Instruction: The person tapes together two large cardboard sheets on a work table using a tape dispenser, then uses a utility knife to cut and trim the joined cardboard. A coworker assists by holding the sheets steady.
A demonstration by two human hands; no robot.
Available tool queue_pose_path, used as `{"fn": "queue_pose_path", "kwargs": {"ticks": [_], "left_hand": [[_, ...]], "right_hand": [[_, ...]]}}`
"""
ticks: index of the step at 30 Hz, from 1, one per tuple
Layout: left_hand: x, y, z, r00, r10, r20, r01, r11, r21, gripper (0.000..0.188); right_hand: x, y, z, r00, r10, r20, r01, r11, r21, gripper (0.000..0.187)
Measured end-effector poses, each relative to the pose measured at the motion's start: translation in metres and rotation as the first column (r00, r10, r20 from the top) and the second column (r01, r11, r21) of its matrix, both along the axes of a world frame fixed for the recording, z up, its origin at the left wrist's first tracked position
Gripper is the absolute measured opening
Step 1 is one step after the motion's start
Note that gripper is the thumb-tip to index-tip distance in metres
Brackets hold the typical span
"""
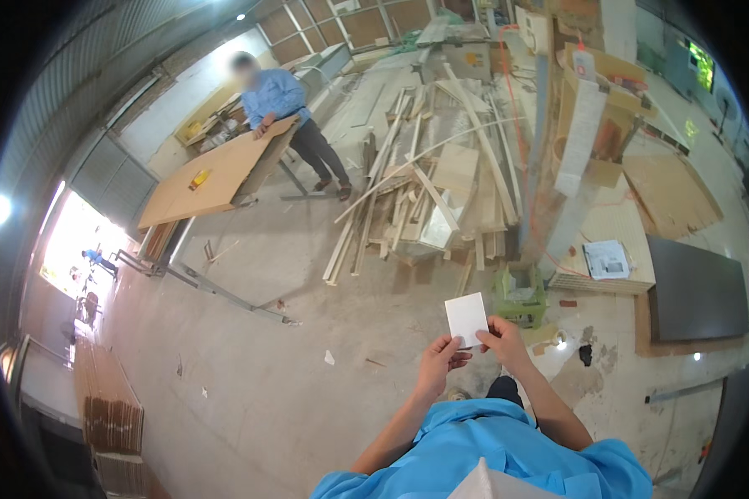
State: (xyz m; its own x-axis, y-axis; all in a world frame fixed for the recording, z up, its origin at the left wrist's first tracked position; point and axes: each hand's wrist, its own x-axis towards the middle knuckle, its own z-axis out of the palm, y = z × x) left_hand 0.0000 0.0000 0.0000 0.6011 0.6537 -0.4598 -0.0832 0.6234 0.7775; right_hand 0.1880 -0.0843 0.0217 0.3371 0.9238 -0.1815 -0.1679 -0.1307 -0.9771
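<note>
A small white rectangular card or panel [467, 318] is held up in front of me, its plain face toward me. My left hand [441, 359] pinches its lower left edge, thumb on the face. At its lower right edge my right hand [503, 339] grips it the same way. The fingers behind the piece are partly hidden. Below it, both forearms come up from blue sleeves. Just past my right hand stands a green plastic crate [520, 309] on the floor.
A large heap of wood strips [424, 183] lies ahead. At the left, a person in a blue shirt [273, 98] leans on a brown board [212, 185] on a metal frame. Stacked panels [612, 249], a dark grey board [697, 289] and a post [537, 158] stand to the right.
</note>
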Motion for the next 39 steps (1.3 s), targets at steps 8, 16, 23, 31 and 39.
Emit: {"fn": "queue_pose_path", "kwargs": {"ticks": [8, 16, 23, 31, 39], "left_hand": [[-0.002, 0.008, -0.002, 0.994, 0.106, 0.032, -0.105, 0.994, -0.004, 0.02], [-0.009, 0.001, 0.005, 0.998, 0.069, 0.012, -0.068, 0.997, -0.038, 0.021], [-0.006, 0.0, 0.008, 1.0, 0.015, 0.017, -0.015, 1.0, -0.02, 0.02], [-0.001, -0.001, 0.007, 1.0, 0.004, -0.018, -0.005, 0.999, -0.034, 0.019], [0.001, -0.002, 0.007, 1.0, -0.005, -0.012, 0.005, 1.0, -0.021, 0.022]], "right_hand": [[-0.005, 0.001, 0.0, 0.993, 0.076, -0.094, -0.079, 0.996, -0.032, 0.014], [-0.012, -0.005, 0.001, 0.99, 0.022, -0.137, -0.027, 0.999, -0.029, 0.017], [-0.009, -0.008, 0.005, 0.992, -0.001, -0.124, -0.003, 0.999, -0.032, 0.016], [-0.006, -0.011, -0.002, 0.991, -0.023, -0.132, 0.016, 0.998, -0.054, 0.016], [-0.004, -0.012, -0.002, 0.992, -0.023, -0.127, 0.018, 0.999, -0.043, 0.016]]}}
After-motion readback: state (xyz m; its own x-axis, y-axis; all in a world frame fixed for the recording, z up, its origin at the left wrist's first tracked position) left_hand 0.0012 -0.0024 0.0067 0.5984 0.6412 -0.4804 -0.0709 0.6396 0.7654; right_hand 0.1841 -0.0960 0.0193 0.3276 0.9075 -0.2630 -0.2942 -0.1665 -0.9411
